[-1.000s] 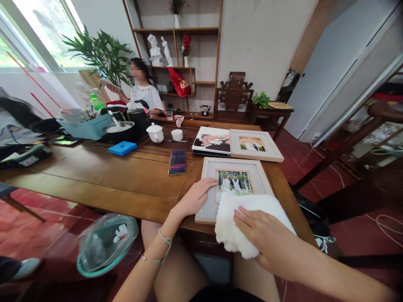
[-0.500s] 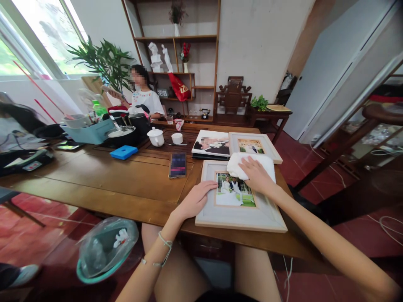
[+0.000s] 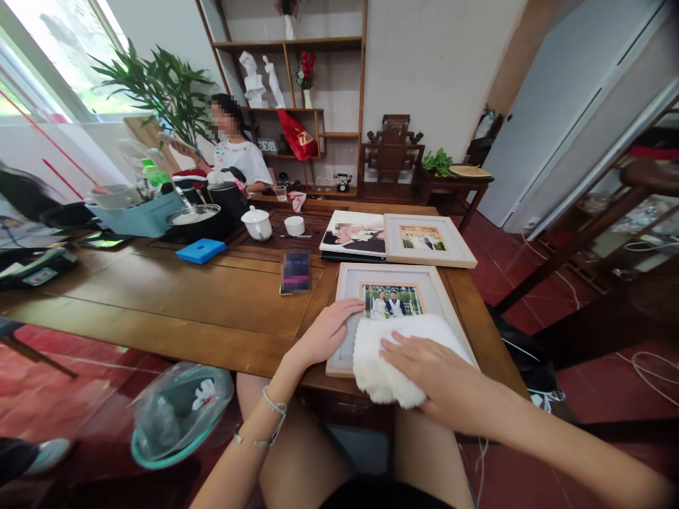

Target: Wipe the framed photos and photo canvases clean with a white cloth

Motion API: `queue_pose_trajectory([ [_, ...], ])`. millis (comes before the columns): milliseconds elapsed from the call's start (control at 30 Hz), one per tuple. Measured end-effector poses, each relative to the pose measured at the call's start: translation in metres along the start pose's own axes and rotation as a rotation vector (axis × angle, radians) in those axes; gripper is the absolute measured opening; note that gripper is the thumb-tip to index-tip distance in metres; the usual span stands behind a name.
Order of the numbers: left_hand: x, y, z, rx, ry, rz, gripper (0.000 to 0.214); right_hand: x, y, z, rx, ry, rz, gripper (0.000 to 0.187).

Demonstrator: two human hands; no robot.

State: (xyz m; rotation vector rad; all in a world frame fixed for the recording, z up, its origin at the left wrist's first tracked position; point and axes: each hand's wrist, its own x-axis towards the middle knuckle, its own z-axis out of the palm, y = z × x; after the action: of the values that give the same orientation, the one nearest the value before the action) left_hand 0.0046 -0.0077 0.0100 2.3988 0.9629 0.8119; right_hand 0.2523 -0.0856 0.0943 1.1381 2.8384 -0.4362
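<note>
The big brown table (image 3: pixel 132 297) is under everything here, and a picture frame (image 3: pixel 390 274) lies flat on it, close to the person, with two hands over it. A fluffy white cloth (image 3: pixel 371 360) covers the lower part of the frame and pokes out past its near edge. The right hand (image 3: pixel 427 364) is on top of the cloth, flat, with its fingers stretched out, and its thumb is hard to see. The left hand (image 3: pixel 329 329) lies flat on the left side of the frame, fingers straight and close together, tips just at the edge of the photo (image 3: pixel 392 300) inside. A phone (image 3: pixel 296 272) lies near the frame, past the left hand, and a little white cup (image 3: pixel 294 225) stands behind it
</note>
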Motion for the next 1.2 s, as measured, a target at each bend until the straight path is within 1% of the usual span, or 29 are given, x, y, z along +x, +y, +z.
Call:
queue_pose_trajectory([
  [100, 0.000, -0.001, 0.000, -0.007, 0.004, -0.003, 0.057, 0.028, 0.041, 0.005, -0.102, 0.053, 0.125, 0.076],
  [233, -0.001, -0.002, 0.000, -0.012, 0.007, 0.008, 0.058, 0.058, 0.105, 0.000, -0.272, 0.231, 0.294, 0.070],
  [300, -0.001, -0.002, -0.001, -0.009, 0.004, 0.013, 0.057, 0.068, 0.125, -0.005, -0.302, 0.290, 0.335, 0.066],
  [367, -0.001, -0.002, -0.001, -0.007, 0.006, 0.018, 0.057, 0.072, 0.130, -0.007, -0.310, 0.292, 0.342, 0.066],
  [400, 0.000, -0.002, -0.001, -0.006, 0.007, 0.021, 0.056, 0.072, 0.128, -0.007, -0.306, 0.276, 0.335, 0.067],
  [467, 0.000, -0.002, 0.000, -0.006, 0.011, 0.023, 0.056, 0.066, 0.112, -0.004, -0.274, 0.218, 0.305, 0.070],
  [567, 0.000, -0.002, 0.001, -0.003, 0.013, 0.012, 0.055, 0.044, 0.070, 0.000, -0.160, 0.086, 0.228, 0.073],
  [633, 0.000, -0.001, 0.001, 0.000, 0.014, 0.007, 0.053, 0.023, 0.036, -0.002, -0.058, -0.023, 0.160, 0.076],
  [700, 0.000, -0.001, 0.002, 0.001, 0.015, 0.010, 0.052, 0.005, 0.005, -0.005, 0.032, -0.106, 0.093, 0.080],
  [733, 0.000, -0.001, 0.002, 0.000, 0.017, 0.010, 0.051, -0.001, -0.007, -0.006, 0.064, -0.132, 0.051, 0.080],
  [800, 0.000, -0.001, 0.002, -0.002, 0.019, 0.008, 0.050, -0.007, -0.023, -0.006, 0.094, -0.133, 0.000, 0.079],
  [867, 0.000, 0.000, 0.001, -0.004, 0.019, 0.007, 0.049, -0.004, -0.028, -0.003, 0.080, -0.092, 0.001, 0.078],
  [900, 0.000, 0.000, 0.001, -0.005, 0.021, 0.008, 0.047, 0.001, -0.026, -0.001, 0.057, -0.069, 0.031, 0.077],
  [1000, 0.000, -0.001, 0.002, -0.003, 0.029, 0.011, 0.043, 0.022, -0.015, 0.001, -0.072, -0.027, 0.193, 0.070],
  [1067, 0.000, -0.002, 0.002, -0.002, 0.036, 0.004, 0.043, 0.038, -0.010, 0.001, -0.182, -0.021, 0.307, 0.063],
  [1100, -0.001, -0.003, 0.003, -0.002, 0.039, 0.000, 0.043, 0.045, -0.010, 0.000, -0.227, -0.025, 0.339, 0.060],
  [1133, -0.001, -0.004, 0.004, -0.003, 0.043, 0.000, 0.043, 0.051, -0.012, 0.001, -0.256, -0.032, 0.347, 0.058],
  [1200, -0.001, -0.007, 0.005, -0.006, 0.045, 0.008, 0.043, 0.057, -0.021, 0.003, -0.273, -0.043, 0.297, 0.058],
])
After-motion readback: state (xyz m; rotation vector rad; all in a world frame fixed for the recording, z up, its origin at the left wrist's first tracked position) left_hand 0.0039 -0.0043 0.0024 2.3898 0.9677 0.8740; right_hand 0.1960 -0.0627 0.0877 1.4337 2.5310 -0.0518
